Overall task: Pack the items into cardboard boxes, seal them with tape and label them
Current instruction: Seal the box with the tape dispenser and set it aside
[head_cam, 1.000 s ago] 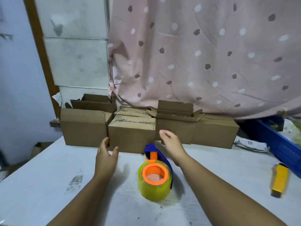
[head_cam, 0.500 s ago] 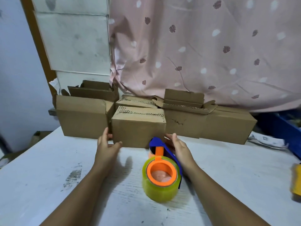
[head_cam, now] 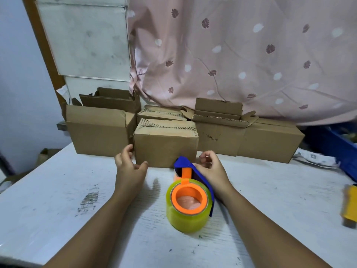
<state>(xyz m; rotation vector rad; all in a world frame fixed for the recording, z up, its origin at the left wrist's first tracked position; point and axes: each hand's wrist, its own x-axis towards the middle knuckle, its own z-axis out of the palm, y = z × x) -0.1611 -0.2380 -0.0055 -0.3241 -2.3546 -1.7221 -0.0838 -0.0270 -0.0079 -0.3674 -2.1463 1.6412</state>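
Now the small brown cardboard box (head_cam: 166, 146) on the white counter (head_cam: 58, 200) is clasped at its left corner by curled fingers (head_cam: 128, 150) of the left hand (head_cam: 129, 169); the right hand (head_cam: 214, 171) is curled beside its right corner, grip unclear

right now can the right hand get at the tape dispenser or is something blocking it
Probably yes. The right hand is right beside the tape dispenser, close against its blue guard, with nothing between them. It is curled near the front box, though whether it holds that box is unclear.
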